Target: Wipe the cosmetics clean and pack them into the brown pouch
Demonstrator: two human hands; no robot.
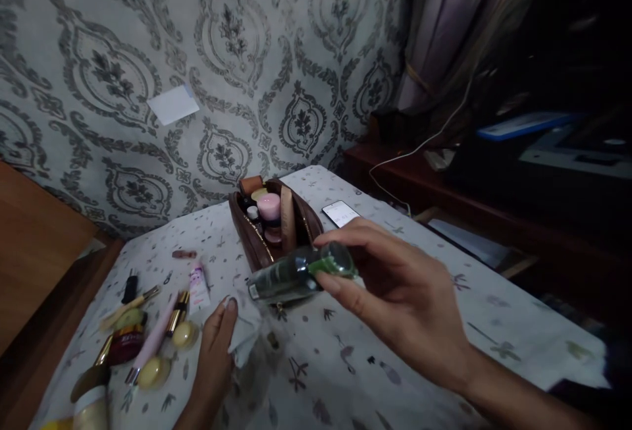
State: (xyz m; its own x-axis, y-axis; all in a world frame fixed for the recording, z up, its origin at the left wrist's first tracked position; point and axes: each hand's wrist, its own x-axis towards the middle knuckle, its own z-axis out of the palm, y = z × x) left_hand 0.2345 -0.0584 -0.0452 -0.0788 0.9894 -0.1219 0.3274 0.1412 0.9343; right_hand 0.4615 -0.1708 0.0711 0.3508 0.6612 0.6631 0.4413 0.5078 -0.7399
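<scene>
My right hand (395, 285) pinches a dark green bottle (284, 278) by its capped end, holding it tilted sideways in front of the bag. In my left hand (214, 344), low and to the left, is a crumpled white cloth (245, 332), gripped under the thumb. Just behind the bottle stands an unzipped brown cosmetics bag (241, 231). Inside it are a pink-lidded jar (269, 206), a beige tube (288, 218) and other small containers. Left of my left hand lie a pink and white tube (198, 285) and two pale yellow round items, one of them a ball (154, 373).
At the left lie a makeup brush (91, 384), a dark red jar (127, 344), a pink stick (157, 334) and a small black item (130, 286). A phone (340, 213) rests right of the bag on the patterned sheet (306, 397). A white cable (429, 143) hangs at the right.
</scene>
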